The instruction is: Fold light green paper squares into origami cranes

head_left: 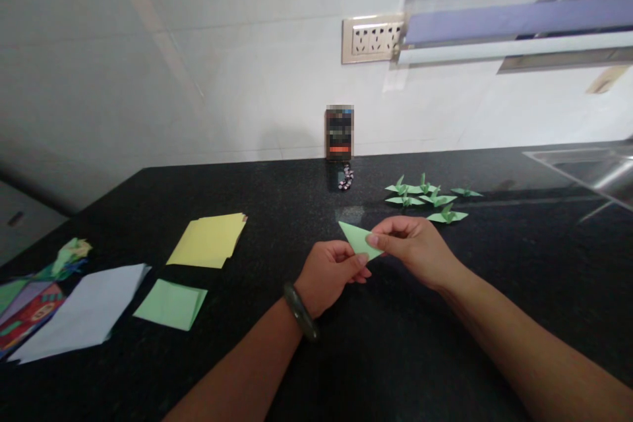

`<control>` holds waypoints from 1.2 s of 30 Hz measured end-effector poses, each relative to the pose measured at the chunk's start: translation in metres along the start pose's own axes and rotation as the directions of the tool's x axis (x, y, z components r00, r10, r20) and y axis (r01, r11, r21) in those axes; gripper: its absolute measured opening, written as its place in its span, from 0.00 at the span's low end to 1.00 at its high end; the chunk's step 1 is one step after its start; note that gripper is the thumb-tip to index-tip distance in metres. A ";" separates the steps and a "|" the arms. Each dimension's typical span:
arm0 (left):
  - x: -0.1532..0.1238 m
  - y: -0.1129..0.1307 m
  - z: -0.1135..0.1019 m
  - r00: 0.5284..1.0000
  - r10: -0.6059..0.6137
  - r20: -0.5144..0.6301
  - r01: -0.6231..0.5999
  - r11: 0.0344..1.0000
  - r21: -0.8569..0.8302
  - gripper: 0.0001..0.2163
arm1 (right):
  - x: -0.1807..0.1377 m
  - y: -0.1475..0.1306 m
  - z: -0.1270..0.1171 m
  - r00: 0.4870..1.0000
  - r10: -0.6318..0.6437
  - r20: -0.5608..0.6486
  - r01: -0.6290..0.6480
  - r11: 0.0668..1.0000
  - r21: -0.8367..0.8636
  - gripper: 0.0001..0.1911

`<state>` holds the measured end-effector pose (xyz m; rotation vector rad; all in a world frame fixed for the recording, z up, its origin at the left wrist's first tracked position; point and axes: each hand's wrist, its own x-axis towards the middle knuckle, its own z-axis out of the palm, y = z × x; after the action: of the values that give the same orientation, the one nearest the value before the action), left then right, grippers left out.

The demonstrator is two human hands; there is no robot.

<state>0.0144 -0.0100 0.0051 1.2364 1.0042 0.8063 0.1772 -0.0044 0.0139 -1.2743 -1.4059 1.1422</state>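
Between my two hands is a light green piece of paper (357, 241), folded into a triangle and held just above the dark countertop. My left hand (332, 275), with a dark bangle on its wrist, pinches the lower edge between thumb and fingers. On the right side of the triangle, my right hand (413, 247) grips the edge the same way. Beyond my right hand stand several folded green paper cranes (438, 198). A stack of green paper squares (171, 304) lies to the left of my left arm.
Yellow paper sheets (206, 240) and white sheets (89, 313) lie on the left, near a colourful packet (30, 320) and a crumpled paper bundle (72, 254). A phone (339, 134) leans on the wall behind a beaded bracelet (347, 178). A metal sink edge (583, 168) is at right.
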 end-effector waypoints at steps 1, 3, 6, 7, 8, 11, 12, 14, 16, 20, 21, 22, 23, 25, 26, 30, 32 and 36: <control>0.000 0.000 0.000 1.000 0.027 -0.013 -0.027 1.000 0.009 0.09 | 0.000 0.001 0.002 1.000 0.000 0.009 0.000 1.000 0.030 0.11; 0.001 -0.001 -0.001 0.995 0.092 -0.047 -0.092 0.996 0.013 0.09 | -0.001 0.002 0.006 0.999 0.015 0.040 -0.020 0.990 0.137 0.11; 0.002 -0.004 -0.001 0.981 0.168 -0.094 -0.168 0.986 0.010 0.10 | -0.003 0.003 0.015 0.992 0.028 0.127 -0.063 0.958 0.278 0.13; 0.002 -0.005 -0.001 0.977 0.185 -0.104 -0.184 0.983 0.018 0.10 | -0.004 0.004 0.018 0.987 0.024 0.157 -0.070 0.951 0.301 0.11; 0.002 -0.006 0.000 0.973 0.199 -0.113 -0.197 0.980 0.031 0.10 | -0.004 0.004 0.020 0.982 0.019 0.188 -0.079 0.945 0.317 0.10; 0.001 -0.008 0.000 0.962 0.240 -0.129 -0.231 0.970 0.078 0.10 | -0.005 0.004 0.025 0.985 0.025 0.171 -0.087 0.928 0.361 0.09; 0.001 -0.008 0.000 0.961 0.246 -0.128 -0.237 0.968 0.084 0.10 | -0.005 0.004 0.025 0.989 0.040 0.145 -0.091 0.926 0.367 0.09; 0.001 -0.008 0.000 0.962 0.242 -0.126 -0.233 0.969 0.084 0.11 | -0.005 0.004 0.023 0.994 0.084 0.075 -0.105 0.926 0.363 0.10; 0.001 -0.006 0.000 0.966 0.221 -0.133 -0.210 0.974 0.089 0.11 | -0.002 0.003 0.016 0.992 0.121 -0.017 -0.108 0.930 0.353 0.11; 0.001 -0.002 -0.001 0.974 0.172 -0.150 -0.160 0.983 0.093 0.11 | 0.007 0.000 -0.006 0.973 0.098 -0.210 -0.013 0.928 0.373 0.14; 0.001 -0.001 -0.001 0.975 0.164 -0.152 -0.151 0.984 0.095 0.11 | 0.009 -0.001 -0.011 0.962 0.083 -0.259 0.021 0.927 0.374 0.14; 0.001 -0.001 -0.002 0.976 0.159 -0.152 -0.144 0.984 0.101 0.11 | 0.009 -0.002 -0.014 0.948 0.061 -0.311 0.057 0.933 0.356 0.13; 0.001 -0.001 -0.002 0.976 0.158 -0.148 -0.143 0.984 0.109 0.11 | 0.010 -0.003 -0.015 0.941 0.041 -0.337 0.075 0.943 0.324 0.13; 0.001 -0.002 -0.002 0.978 0.170 -0.118 -0.154 0.979 0.131 0.11 | 0.007 -0.004 -0.012 0.967 0.017 -0.253 0.044 0.971 0.234 0.14; 0.001 -0.003 -0.002 0.979 0.182 -0.096 -0.167 0.975 0.144 0.11 | 0.005 -0.004 -0.009 0.985 0.017 -0.173 0.017 0.981 0.192 0.14; 0.002 -0.006 -0.002 0.969 0.245 -0.028 -0.236 0.956 0.176 0.10 | -0.004 -0.006 0.002 0.998 0.001 0.061 -0.003 1.000 0.022 0.11; 0.002 -0.008 -0.001 0.965 0.260 -0.023 -0.253 0.953 0.168 0.10 | -0.005 -0.006 0.004 0.997 -0.010 0.074 0.013 0.999 -0.041 0.10; 0.003 -0.011 0.001 0.975 0.220 -0.012 -0.219 0.973 0.068 0.07 | -0.005 -0.004 0.005 0.999 -0.029 0.037 0.031 0.998 -0.054 0.11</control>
<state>0.0160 -0.0095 -0.0064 1.4167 0.9261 0.9642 0.1722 -0.0099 0.0164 -1.2725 -1.4872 1.1181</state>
